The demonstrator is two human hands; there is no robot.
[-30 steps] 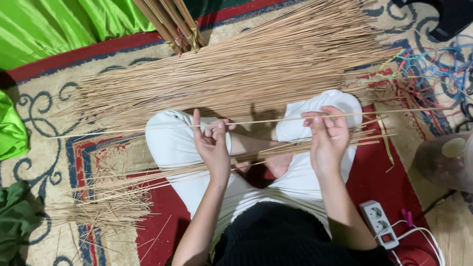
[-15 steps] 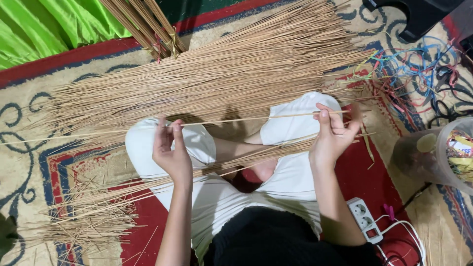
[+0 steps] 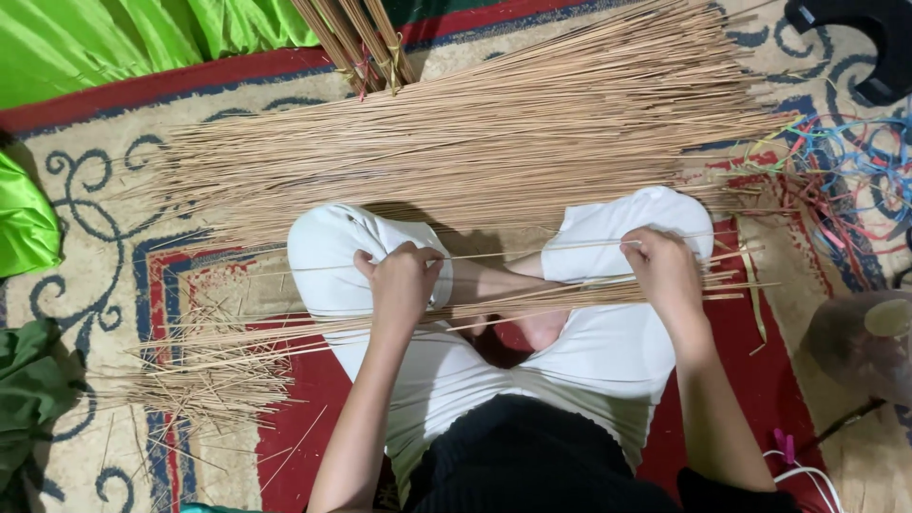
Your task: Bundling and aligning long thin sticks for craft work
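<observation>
1. Where the patterned red, cream and blue carpet [image 3: 85,218] covers the floor, a broad heap of thin tan palm-leaf sticks [image 3: 475,142] lies at twelve o'clock.
2. Bright green cloth [image 3: 114,38] sits at ten o'clock.
3. A smaller bundle of sticks [image 3: 332,328] crosses the white-trousered lap.
4. One long thin stick [image 3: 522,250] spans both knees.
5. Left hand [image 3: 404,285] is curled, pinching that stick.
6. Right hand [image 3: 665,271], at three o'clock, pinches its other end.

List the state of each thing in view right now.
Left hand: closed on a thin stick.
Right hand: pinching the same stick, held level over the lap.
Stick pile: spread loose on the rug.
Bundles: tied.
</observation>
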